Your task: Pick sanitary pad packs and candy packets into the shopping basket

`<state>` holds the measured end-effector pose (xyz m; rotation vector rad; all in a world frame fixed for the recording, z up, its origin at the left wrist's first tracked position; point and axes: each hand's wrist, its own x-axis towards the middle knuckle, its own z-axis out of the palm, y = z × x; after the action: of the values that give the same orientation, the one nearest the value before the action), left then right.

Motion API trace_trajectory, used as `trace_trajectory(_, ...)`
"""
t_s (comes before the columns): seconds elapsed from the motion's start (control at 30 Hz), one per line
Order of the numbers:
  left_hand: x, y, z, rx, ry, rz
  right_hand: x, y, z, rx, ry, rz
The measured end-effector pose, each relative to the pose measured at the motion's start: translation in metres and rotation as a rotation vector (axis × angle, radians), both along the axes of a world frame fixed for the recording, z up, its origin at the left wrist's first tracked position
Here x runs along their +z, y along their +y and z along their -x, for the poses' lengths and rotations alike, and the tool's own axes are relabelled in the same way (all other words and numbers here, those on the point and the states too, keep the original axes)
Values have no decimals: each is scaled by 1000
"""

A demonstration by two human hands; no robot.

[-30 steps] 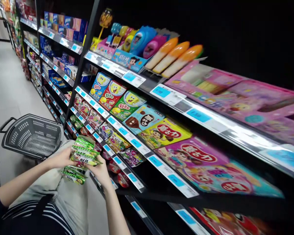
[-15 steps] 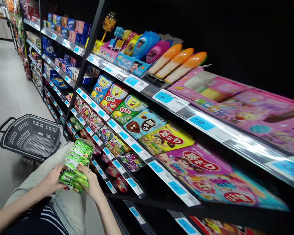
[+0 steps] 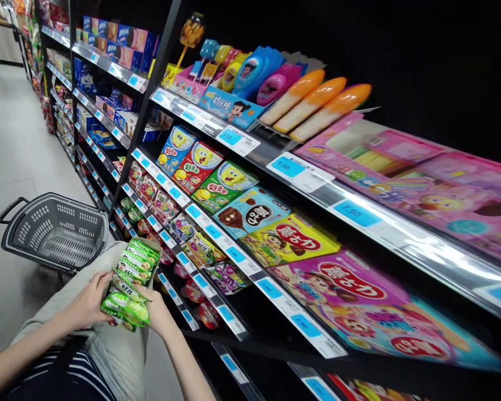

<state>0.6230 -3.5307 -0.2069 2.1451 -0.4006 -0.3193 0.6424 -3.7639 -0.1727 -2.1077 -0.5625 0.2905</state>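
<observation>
Over my lap sits an open box of green snack packets (image 3: pixel 136 262), with the packets packed in rows and white print on them. My left hand (image 3: pixel 89 301) is closed on the left side of the box and its nearer packets. On the right side, my right hand (image 3: pixel 154 306) grips the near end, its fingers partly hidden behind a loose-looking green packet (image 3: pixel 127 303). Whether that hand holds the single packet or the box edge as well, I cannot tell.
A grey shopping basket (image 3: pixel 62 228) stands on the floor at left. Along the right run shelves with price tags (image 3: pixel 234 139), SpongeBob boxes (image 3: pixel 200 167), a yellow candy box (image 3: pixel 292 239) and orange-topped sweets (image 3: pixel 321 106). A pale aisle floor (image 3: pixel 14 145) stretches ahead.
My left hand has shifted slightly, its fingers now further up the box's left side. The near green packet has turned a little, and more of its face shows between my hands.
</observation>
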Motion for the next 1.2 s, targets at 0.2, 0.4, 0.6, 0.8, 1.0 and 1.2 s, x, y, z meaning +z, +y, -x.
trace_trajectory(0.2, 0, 1, -9, -84, -31, -10, 27, -18, 10, -6, 89, 31)
trace_trajectory(0.4, -3, -3, -15, -59, -33, 7, 87, 8, 3, -46, 3, 583)
trace_trajectory(0.6, -2, -6, -7, -60, 20, 69, 77, 45, -37, 164, 3, 834)
trace_trajectory(0.8, -7, -10, -2, -28, 32, 143, 76, 38, -42, 283, -14, 1011)
trace_trajectory(1.0, -15, -7, -2, -43, 35, 129, 57, 69, -42, 269, 21, 1076)
trace_trajectory(1.2, -9, -3, -3, -42, 27, 113, 38, 57, -52, 250, 75, 970)
